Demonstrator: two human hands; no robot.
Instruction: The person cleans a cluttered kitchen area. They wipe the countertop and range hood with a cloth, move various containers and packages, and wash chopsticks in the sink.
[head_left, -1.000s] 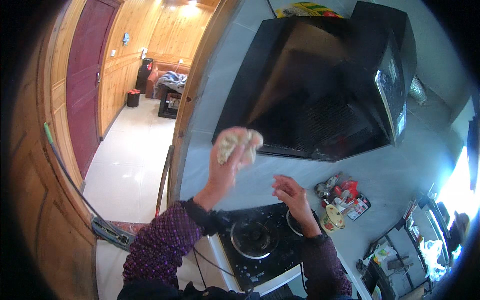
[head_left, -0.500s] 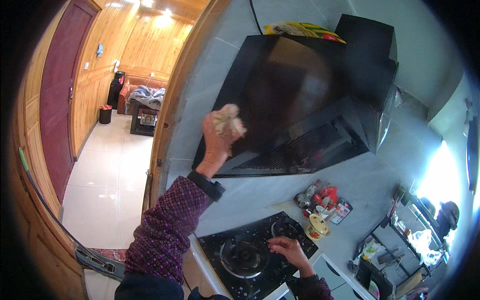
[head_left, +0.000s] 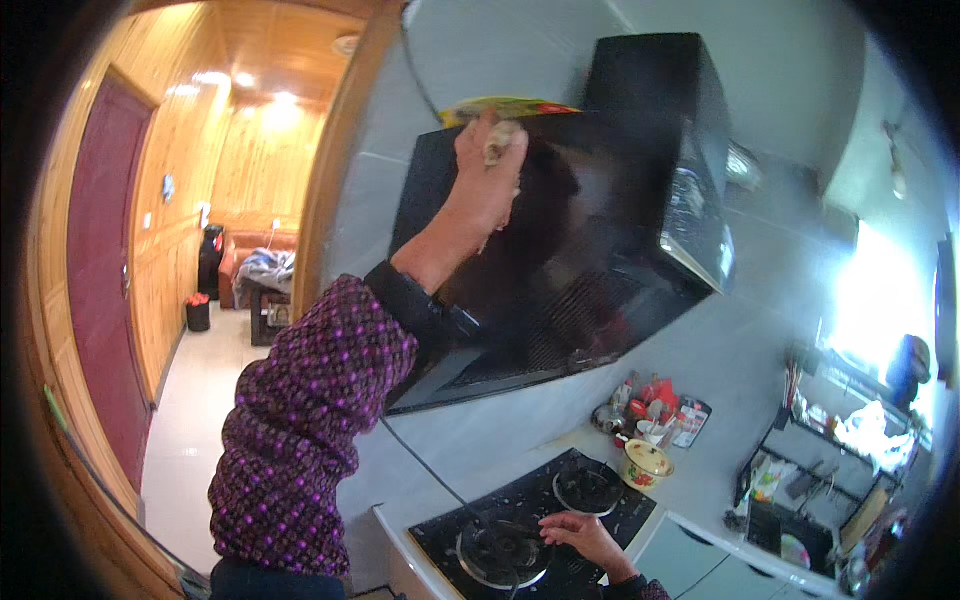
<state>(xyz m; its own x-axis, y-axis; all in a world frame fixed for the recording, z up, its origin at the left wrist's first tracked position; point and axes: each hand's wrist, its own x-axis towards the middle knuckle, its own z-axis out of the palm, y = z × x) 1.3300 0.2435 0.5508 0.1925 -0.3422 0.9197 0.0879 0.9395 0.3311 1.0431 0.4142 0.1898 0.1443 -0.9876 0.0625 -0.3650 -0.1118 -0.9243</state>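
Observation:
My left hand [head_left: 482,185] is raised to the front of a black range hood [head_left: 590,190], near its top edge. A crumpled pale cloth [head_left: 500,142] is bunched in its fingers and pressed toward the dark panel. Part of the cloth is hidden by the hand. Lower down, my right hand [head_left: 587,543] hovers over the black gas stove [head_left: 540,492], beside the front burner [head_left: 503,555]. Its fingers are loosely bent, with a small gap to the thumb, and nothing shows between them.
A yellow packet [head_left: 510,106] lies on top of the hood. Right of the stove stand a floral enamel pot [head_left: 647,464] and a cluster of jars and utensils [head_left: 655,408]. Farther right are a sink [head_left: 790,530] and a rack. A wooden doorway [head_left: 325,150] opens at left.
My left hand has moved with the cloth from the hood's lower left side up to its top edge. The view has shifted; my right hand stays over the stove.

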